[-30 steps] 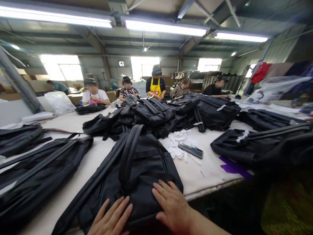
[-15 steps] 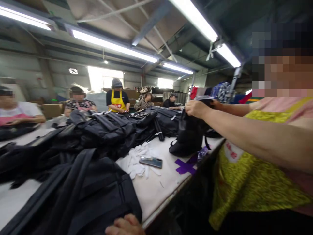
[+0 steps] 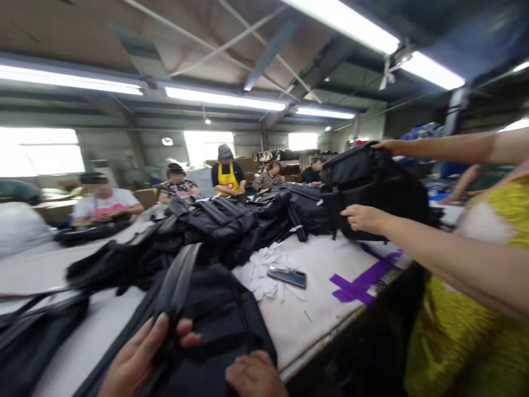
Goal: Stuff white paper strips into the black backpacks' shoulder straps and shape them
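A black backpack [image 3: 223,314] lies flat on the white table [image 3: 318,309] right in front of me. My left hand [image 3: 140,358] is wrapped around one of its black straps [image 3: 177,286], thumb over the top. My right hand [image 3: 254,377] rests on the bag's near corner at the bottom edge of view, with its fingers mostly hidden. To my right a co-worker in a yellow apron [image 3: 467,331] holds up another black backpack [image 3: 376,187] with both hands.
A heap of black backpacks [image 3: 231,226] fills the middle of the table. A phone [image 3: 287,275] lies on a scatter of white tags [image 3: 264,270]. Purple tape [image 3: 359,281] marks the table's right edge. Several other people sit along the far side.
My view has swung back to the left and down. My left hand has come back into view and closed on the strap. The co-worker has lifted their backpack higher.
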`<state>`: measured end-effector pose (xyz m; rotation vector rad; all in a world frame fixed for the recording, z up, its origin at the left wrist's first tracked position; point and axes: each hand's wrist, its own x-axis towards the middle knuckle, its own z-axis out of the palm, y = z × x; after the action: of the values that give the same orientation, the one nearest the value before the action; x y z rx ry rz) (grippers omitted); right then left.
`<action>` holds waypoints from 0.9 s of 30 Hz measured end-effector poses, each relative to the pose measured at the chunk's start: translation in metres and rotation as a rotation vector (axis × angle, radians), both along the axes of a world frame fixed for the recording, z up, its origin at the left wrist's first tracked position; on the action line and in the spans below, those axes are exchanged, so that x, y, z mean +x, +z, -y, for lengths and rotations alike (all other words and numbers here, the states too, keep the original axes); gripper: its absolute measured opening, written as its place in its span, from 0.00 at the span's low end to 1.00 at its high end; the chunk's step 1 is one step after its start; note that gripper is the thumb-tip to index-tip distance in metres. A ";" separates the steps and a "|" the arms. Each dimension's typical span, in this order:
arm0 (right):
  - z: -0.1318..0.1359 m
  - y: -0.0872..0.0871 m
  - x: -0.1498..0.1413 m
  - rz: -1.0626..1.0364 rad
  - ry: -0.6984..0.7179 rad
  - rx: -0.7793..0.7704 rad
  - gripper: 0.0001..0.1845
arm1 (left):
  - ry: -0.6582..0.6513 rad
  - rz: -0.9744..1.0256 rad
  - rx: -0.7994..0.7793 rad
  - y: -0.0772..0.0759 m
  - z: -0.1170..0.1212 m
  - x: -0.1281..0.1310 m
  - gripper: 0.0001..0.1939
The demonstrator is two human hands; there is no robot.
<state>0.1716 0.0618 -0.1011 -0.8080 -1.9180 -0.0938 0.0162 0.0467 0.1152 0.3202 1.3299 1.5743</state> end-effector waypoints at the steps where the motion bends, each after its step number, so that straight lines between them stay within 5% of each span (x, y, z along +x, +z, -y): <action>1: 0.007 0.006 0.004 -0.042 0.086 -0.100 0.21 | -0.098 0.032 0.091 0.008 0.000 -0.006 0.04; 4: 0.019 0.033 0.022 -0.224 0.275 -0.536 0.24 | -0.115 0.120 0.266 0.026 -0.006 -0.004 0.05; 7: 0.024 0.071 0.025 -0.434 0.403 -0.837 0.26 | -0.105 0.177 0.261 0.029 -0.012 0.011 0.03; 14: 0.019 0.144 -0.001 -0.540 0.509 -1.109 0.28 | -0.170 0.125 0.182 -0.005 -0.001 0.039 0.06; 17: 0.014 0.150 -0.007 -0.493 0.494 -1.202 0.28 | -0.187 0.114 0.203 -0.014 0.003 0.039 0.06; 21: 0.011 0.142 -0.008 -0.496 0.597 -1.249 0.28 | -0.333 0.339 0.165 -0.001 -0.008 0.027 0.10; 27: 0.002 0.146 0.006 -0.540 0.513 -1.263 0.29 | -0.328 0.231 0.152 0.022 -0.075 0.019 0.17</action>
<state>0.1779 0.0594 0.0453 -0.9249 -1.4431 1.6031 0.0356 0.1213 0.1370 0.4143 0.9309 1.3890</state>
